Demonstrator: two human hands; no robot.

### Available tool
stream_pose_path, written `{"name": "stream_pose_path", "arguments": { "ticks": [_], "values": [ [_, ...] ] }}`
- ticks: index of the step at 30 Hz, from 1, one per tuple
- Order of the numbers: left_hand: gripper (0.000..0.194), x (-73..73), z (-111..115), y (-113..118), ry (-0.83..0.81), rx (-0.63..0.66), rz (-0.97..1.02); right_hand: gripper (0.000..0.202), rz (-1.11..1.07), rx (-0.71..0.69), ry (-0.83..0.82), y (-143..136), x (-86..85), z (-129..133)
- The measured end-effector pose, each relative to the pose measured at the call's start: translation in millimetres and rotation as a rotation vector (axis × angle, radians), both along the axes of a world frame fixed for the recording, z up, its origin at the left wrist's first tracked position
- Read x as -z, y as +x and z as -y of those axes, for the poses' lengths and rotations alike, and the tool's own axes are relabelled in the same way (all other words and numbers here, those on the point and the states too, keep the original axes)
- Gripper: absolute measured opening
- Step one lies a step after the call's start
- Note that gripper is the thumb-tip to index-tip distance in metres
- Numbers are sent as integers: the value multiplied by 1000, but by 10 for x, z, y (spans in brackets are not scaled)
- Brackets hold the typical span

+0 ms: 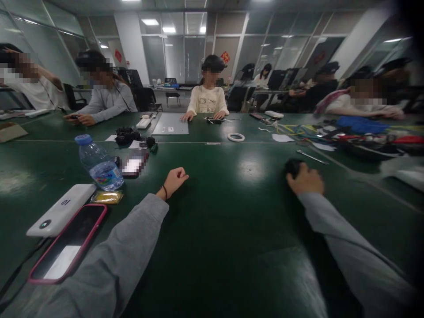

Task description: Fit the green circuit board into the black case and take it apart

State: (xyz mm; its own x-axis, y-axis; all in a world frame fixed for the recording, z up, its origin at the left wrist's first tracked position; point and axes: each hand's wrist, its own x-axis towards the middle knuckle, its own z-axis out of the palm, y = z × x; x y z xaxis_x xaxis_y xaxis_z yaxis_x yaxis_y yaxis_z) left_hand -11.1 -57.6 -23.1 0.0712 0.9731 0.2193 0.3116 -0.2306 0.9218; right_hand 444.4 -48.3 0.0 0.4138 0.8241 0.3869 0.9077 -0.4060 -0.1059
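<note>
My left hand rests on the green table, curled into a loose fist with nothing showing in it. Farther right, my right hand is closed over a dark rounded thing that looks like a black computer mouse; blur and the fingers hide part of it. Left of my left hand stand a water bottle with a blue cap and, before it, a small yellow packet. A white power bank and a pink-edged phone lie beside my left forearm.
Another phone and a black cable bundle lie beyond the bottle. Farther off are a white ring, a grey panel and a metal wrench-like tool. Cables and a blue cloth-like thing pile at right. Several people sit around.
</note>
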Motion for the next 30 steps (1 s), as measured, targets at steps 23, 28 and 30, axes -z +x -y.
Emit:
{"name": "stream_pose_path", "arguments": {
  "ticks": [23,28,30],
  "values": [
    [40,100,-121,-59,100,-233,254,53,-385,-913,140,-2955,254,107],
    [35,29,-59,8,-22,-54,153,50,-692,-728,231,-2893,339,-56],
    [33,4,-32,39,-30,34,85,35,-803,-717,272,-2877,357,-105]
  ]
}}
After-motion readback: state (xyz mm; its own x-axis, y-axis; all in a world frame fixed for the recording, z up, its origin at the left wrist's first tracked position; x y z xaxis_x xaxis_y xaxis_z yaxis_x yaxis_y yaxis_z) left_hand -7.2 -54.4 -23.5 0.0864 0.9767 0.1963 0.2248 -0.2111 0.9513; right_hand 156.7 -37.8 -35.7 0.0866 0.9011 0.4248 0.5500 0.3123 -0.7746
